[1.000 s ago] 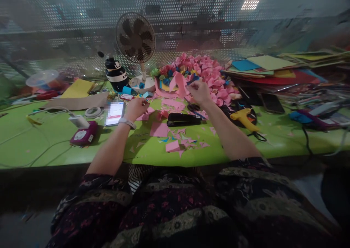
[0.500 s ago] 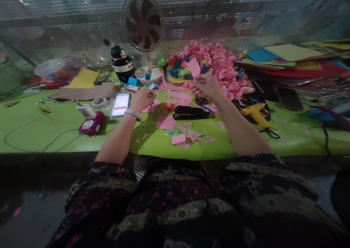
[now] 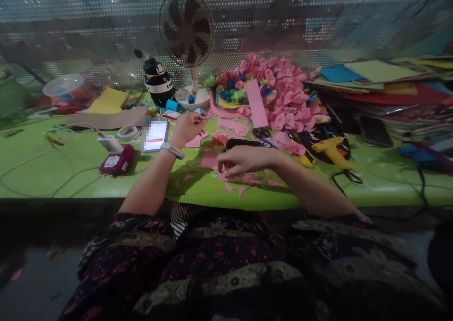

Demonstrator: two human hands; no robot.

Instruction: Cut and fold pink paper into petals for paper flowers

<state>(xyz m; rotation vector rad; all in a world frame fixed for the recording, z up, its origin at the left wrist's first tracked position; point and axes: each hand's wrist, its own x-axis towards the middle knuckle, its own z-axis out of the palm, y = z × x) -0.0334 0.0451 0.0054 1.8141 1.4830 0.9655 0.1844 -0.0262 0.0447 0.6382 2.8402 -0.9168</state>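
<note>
Pink scraps [image 3: 252, 179] beside the right hand [image 3: 246, 160]
Left hand [image 3: 187, 128] right of the phone [image 3: 156, 136]; cannot tell what either grips.

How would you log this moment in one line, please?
left hand: beside smartphone; right hand: over pink paper scraps; stapler: partly hidden behind right hand

A green table [image 3: 201, 192] carries pink paper scraps [image 3: 251, 180] and a lit phone [image 3: 156, 139].

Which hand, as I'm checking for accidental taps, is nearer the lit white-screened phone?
Left. The left hand is just beside the phone; the right hand is farther off, near small pink paper scraps.
</note>
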